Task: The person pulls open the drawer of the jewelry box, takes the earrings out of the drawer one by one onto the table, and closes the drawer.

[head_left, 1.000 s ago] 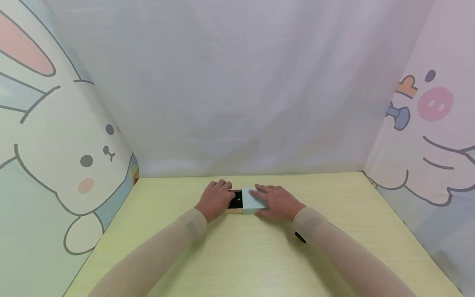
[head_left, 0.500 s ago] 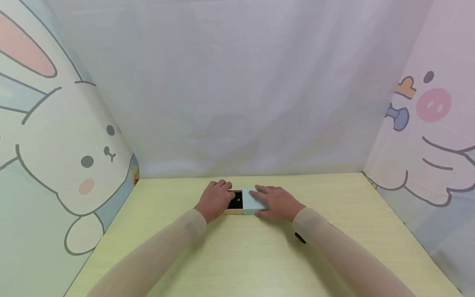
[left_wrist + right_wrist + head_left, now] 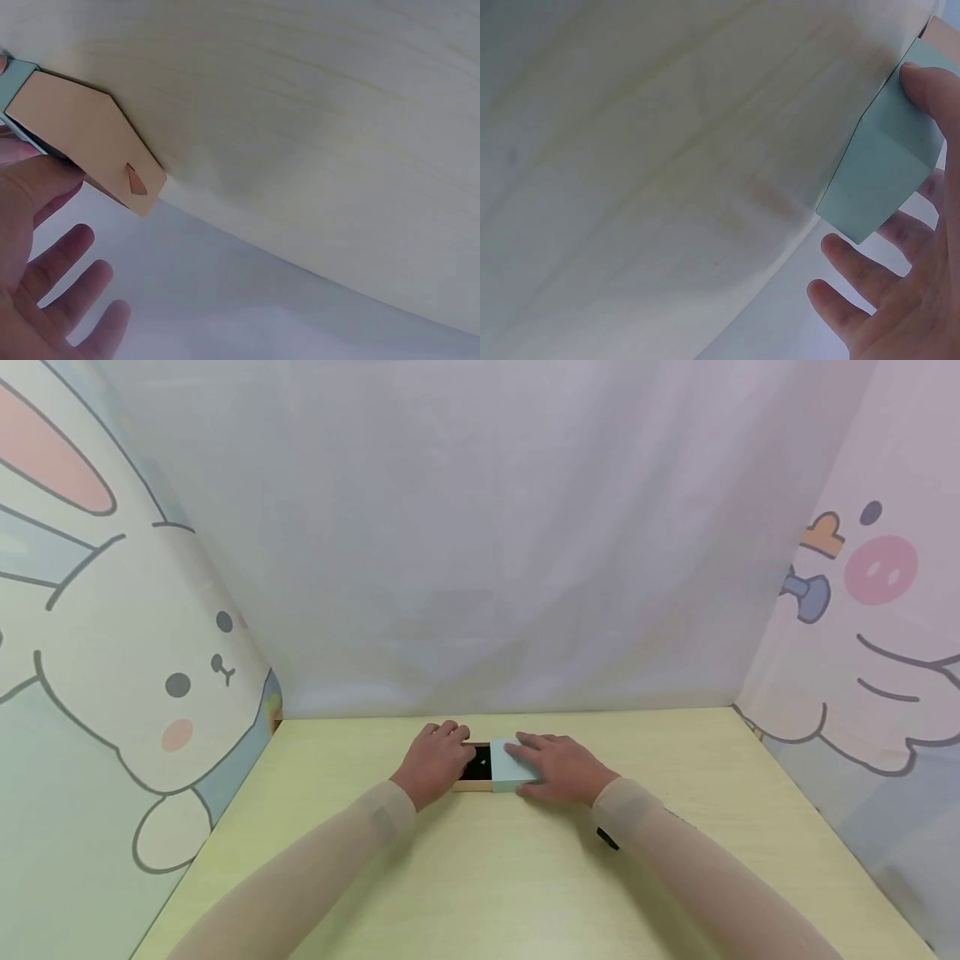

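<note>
A small drawer-style box lies on the table between my hands. Its pale teal sleeve (image 3: 507,768) covers the right part, and the tan drawer (image 3: 473,786) sticks out to the left, showing a black inside with a tiny star-like bright spot (image 3: 483,762). My left hand (image 3: 432,765) holds the drawer, thumb over its open top; its other fingers spread beyond it in the left wrist view, partly hidden. There, a small cut notch (image 3: 137,182) marks the drawer's wall. My right hand (image 3: 567,771) grips the sleeve, thumb on the near side (image 3: 930,90), index finger on top.
A small black object (image 3: 607,838) shows below the right sleeve cuff. The pale wood table (image 3: 480,877) ends at a white cloth backdrop (image 3: 480,568). Cartoon-printed panels (image 3: 112,693) stand at both sides.
</note>
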The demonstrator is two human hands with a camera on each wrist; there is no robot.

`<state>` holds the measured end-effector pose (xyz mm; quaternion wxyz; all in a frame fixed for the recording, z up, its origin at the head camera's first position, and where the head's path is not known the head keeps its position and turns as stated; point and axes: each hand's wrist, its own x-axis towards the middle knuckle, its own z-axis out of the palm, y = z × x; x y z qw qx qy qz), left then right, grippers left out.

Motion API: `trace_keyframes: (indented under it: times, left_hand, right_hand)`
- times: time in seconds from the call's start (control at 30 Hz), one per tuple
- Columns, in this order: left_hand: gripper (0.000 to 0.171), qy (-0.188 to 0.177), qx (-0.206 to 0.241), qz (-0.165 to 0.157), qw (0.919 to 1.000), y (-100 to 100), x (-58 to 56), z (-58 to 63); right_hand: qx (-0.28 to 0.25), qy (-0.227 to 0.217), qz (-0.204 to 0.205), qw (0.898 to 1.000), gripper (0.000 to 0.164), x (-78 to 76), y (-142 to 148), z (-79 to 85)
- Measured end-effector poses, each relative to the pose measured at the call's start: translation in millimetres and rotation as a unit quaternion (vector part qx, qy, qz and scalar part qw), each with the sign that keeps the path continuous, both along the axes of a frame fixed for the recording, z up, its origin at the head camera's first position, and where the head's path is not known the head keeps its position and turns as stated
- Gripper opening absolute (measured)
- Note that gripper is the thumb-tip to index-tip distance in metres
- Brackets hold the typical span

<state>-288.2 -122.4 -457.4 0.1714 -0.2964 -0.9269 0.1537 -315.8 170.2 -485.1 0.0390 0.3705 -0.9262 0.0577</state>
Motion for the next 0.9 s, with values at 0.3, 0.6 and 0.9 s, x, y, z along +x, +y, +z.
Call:
trace_keyframes:
  times: [0.3, 0.6, 0.9]
  left_hand:
    - [0.014, 0.009, -0.01, -0.01, 0.9999, -0.9, 2.4, 1.5]
    - [0.011, 0.025, -0.004, -0.025, 0.9994, -5.9, 3.8, -0.2]
    - [0.011, 0.024, -0.012, -0.026, 0.9993, -7.1, 6.1, 0.5]
  right_hand:
    - [0.005, -0.006, -0.009, 1.0, 0.077, 2.0, 0.0, 1.5]
    - [0.008, -0.009, -0.008, 1.0, 0.077, 0.3, -1.3, 1.2]
    - [0.006, -0.012, -0.007, 1.0, 0.076, 1.5, -1.5, 2.2]
